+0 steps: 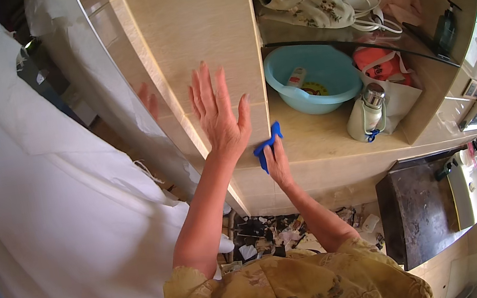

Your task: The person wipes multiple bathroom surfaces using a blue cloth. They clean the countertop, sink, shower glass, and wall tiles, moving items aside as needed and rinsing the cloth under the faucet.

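My left hand (223,121) is raised, palm against or just over the beige tiled wall (201,25), thumb spread and nothing held. Whether the palm actually touches the tiles I cannot tell. Lower and to the right, my right hand (279,168) presses a crumpled blue cloth (261,149) against the tile edge at the left end of a wall niche (311,140). Inside the niche, a light blue plastic basin (319,102) stands near that hand. To the basin's right is a pale flask with a metal lid (365,116), beside a bag with red contents (385,64).
White sheeting (58,213) hangs along my left. Above the basin, a dark-edged shelf (371,48) bears a floral cloth bag (314,8), white cable (382,25) and a dark pump bottle (446,27). Loose debris (274,231) lies below. A dark cabinet (427,204) stands at right.
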The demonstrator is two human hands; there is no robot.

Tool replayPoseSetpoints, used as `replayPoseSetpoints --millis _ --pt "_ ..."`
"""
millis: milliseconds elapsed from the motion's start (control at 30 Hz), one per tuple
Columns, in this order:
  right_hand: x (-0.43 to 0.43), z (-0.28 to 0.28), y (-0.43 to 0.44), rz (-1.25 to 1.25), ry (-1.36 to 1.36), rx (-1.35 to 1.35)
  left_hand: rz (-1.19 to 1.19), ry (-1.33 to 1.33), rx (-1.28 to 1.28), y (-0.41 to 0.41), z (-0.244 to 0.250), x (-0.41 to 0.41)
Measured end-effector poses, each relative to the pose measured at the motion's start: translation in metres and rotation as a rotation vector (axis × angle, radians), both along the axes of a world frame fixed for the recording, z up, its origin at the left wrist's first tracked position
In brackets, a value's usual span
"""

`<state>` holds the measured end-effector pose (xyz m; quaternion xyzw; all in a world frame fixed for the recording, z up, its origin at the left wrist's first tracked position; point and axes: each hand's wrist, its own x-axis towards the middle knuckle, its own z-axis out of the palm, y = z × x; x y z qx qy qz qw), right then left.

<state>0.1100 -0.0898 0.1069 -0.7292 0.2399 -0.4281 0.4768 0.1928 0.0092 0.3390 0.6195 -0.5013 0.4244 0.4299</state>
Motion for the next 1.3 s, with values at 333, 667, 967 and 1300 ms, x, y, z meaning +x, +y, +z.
replayPoseSetpoints --millis 333,667,967,1300 --pt "0.035 0.189 -0.057 0.418 -0.43 0.032 0.213 -0.165 -0.083 -0.072 -0.006 0.021" --pt "0.048 0.034 -0.061 0.361 -0.321 0.492 0.24 -0.168 -0.114 -0.074 -0.009 0.021" --pt "0.057 0.088 -0.079 0.395 -0.361 0.706 0.23 -0.16 -0.168 -0.076 -0.013 0.023" --pt "0.011 0.188 -0.021 0.261 -0.413 -0.112 0.228 -0.192 -0.199 -0.078 -0.016 0.025"
